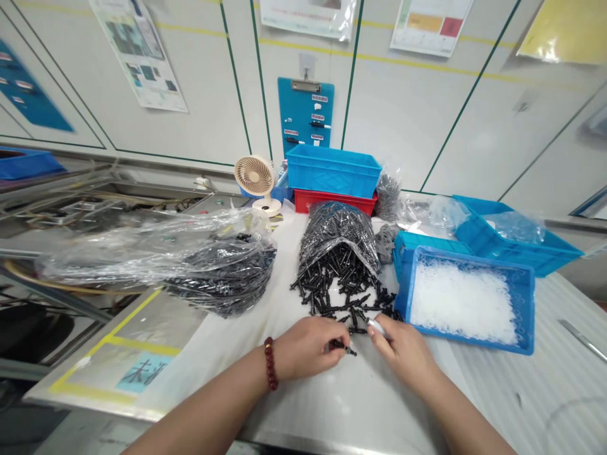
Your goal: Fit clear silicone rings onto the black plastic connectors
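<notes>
My left hand [310,346], with a beaded bracelet at the wrist, is closed on a small black tubular fitting [348,349] whose thin tip points right. In my right hand [403,351] is a white pen-like tool [376,326], pinched between thumb and fingers, its tip toward the parts. Just beyond both hands lies a loose spread of black fittings [327,297]. They spill from an open clear plastic bag [339,221]. To the right, a blue bin [526,309] holds many small clear white rings [462,303].
A second plastic bag [227,272] of black parts lies left. Behind stand a fan [256,180], a blue crate [332,170] on a red one [308,202], and more blue bins [540,253]. A metal blade-like tool [583,338] lies at far right.
</notes>
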`<move>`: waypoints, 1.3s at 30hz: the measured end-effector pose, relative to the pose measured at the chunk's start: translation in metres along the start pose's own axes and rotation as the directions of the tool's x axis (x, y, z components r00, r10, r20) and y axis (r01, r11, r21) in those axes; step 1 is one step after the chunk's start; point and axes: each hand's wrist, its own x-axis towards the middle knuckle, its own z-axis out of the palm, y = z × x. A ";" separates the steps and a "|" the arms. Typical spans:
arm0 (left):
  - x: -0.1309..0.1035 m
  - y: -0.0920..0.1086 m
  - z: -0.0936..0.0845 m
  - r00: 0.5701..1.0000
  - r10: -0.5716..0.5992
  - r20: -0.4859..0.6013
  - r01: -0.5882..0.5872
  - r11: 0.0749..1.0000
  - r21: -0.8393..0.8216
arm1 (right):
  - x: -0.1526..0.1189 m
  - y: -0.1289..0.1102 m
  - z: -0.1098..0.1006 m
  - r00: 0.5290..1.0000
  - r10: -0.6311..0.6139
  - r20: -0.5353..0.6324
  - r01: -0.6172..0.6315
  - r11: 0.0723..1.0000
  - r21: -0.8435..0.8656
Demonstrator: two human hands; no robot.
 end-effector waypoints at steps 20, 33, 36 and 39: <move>0.008 -0.010 0.006 0.946 -0.102 -0.308 0.126 0.990 0.061 | 0.001 -0.003 -0.002 0.998 -0.040 0.044 0.033 0.986 0.163; 0.006 -0.004 0.006 0.960 -0.051 -0.275 0.045 0.999 -0.027 | 0.001 -0.004 0.001 0.990 -0.063 0.125 0.064 0.998 -0.003; 0.006 -0.005 0.010 0.972 -0.027 -0.234 0.028 1.000 0.003 | -0.001 -0.007 0.003 0.983 -0.081 0.164 0.094 0.993 -0.071; 0.005 -0.006 0.015 0.982 -0.053 -0.181 0.054 0.999 -0.001 | -0.003 -0.010 0.006 0.977 -0.115 0.180 0.133 0.987 -0.093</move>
